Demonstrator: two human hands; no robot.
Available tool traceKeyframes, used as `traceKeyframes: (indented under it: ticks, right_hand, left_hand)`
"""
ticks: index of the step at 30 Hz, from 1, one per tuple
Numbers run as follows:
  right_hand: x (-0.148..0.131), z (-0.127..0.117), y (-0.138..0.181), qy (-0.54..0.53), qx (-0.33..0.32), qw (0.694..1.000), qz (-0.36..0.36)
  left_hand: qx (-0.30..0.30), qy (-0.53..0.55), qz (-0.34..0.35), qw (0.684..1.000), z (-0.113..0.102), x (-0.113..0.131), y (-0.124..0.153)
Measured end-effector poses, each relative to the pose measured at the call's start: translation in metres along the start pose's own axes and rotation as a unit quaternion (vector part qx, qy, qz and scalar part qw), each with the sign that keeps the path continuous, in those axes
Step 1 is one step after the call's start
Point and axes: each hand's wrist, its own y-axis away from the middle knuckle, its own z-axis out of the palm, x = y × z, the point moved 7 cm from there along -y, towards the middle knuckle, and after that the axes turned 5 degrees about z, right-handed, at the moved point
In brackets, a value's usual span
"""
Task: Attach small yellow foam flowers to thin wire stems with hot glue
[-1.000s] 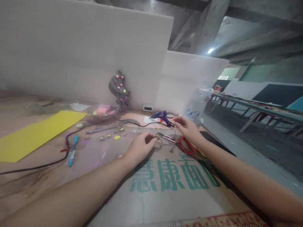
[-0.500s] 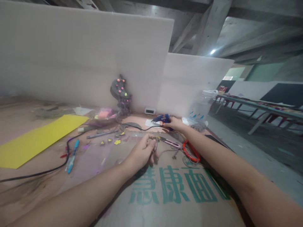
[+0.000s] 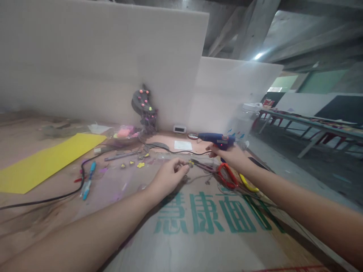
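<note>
My right hand [image 3: 230,155] is closed around the grip of a blue glue gun [image 3: 216,138], held up off the table with its nozzle pointing left; its black cord [image 3: 176,152] trails across the desk. My left hand [image 3: 168,176] rests on the cardboard sheet [image 3: 204,226] with thumb and fingers pinched on a small wire piece with a yellow bit [image 3: 190,164]. Red-handled pliers [image 3: 225,176] and a yellow-handled tool [image 3: 247,184] lie just under my right wrist.
A yellow foam sheet [image 3: 39,162] lies at the left, with a blue pen [image 3: 87,184] and a black cable [image 3: 42,199] nearby. A dark beaded ornament [image 3: 143,105] stands against the white partition [image 3: 99,68]. A clear jar [image 3: 244,121] stands at the table's right edge.
My right hand reached to the back of the table, gripped the glue gun and lifted it to the right. My left hand kept its pinch in about the same place.
</note>
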Motion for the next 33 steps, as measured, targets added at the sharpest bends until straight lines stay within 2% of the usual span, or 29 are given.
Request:
traceKeyframes:
  ticks: [3,8,11,15,22,25,33]
  right_hand:
    - [0.000,0.006,0.036,-0.071,0.000,0.997,-0.027]
    - [0.008,0.018,0.062,-0.010,0.000,1.000,-0.030]
    - [0.005,0.016,0.065,0.032,0.017,0.997,-0.072]
    - [0.007,0.018,0.066,0.036,0.001,0.991,-0.127]
    - [0.009,0.026,0.064,0.002,-0.031,0.993,-0.115]
    - [0.004,0.029,0.065,0.029,-0.046,0.994,-0.099]
    - [0.002,0.025,0.065,0.106,0.002,0.987,-0.121]
  left_hand:
    - [0.000,0.001,-0.008,1.000,0.000,-0.002,0.000]
    - [0.013,-0.039,-0.012,0.999,-0.003,-0.005,-0.001]
    - [0.027,-0.052,-0.021,0.998,-0.007,-0.007,0.000]
    - [0.023,-0.059,-0.030,0.998,-0.008,-0.003,0.002]
    - [0.050,-0.072,-0.029,0.996,-0.012,0.000,0.002]
    - [0.064,-0.073,-0.024,0.995,-0.014,-0.001,0.002]
    - [0.068,-0.089,-0.005,0.994,-0.014,0.003,0.003]
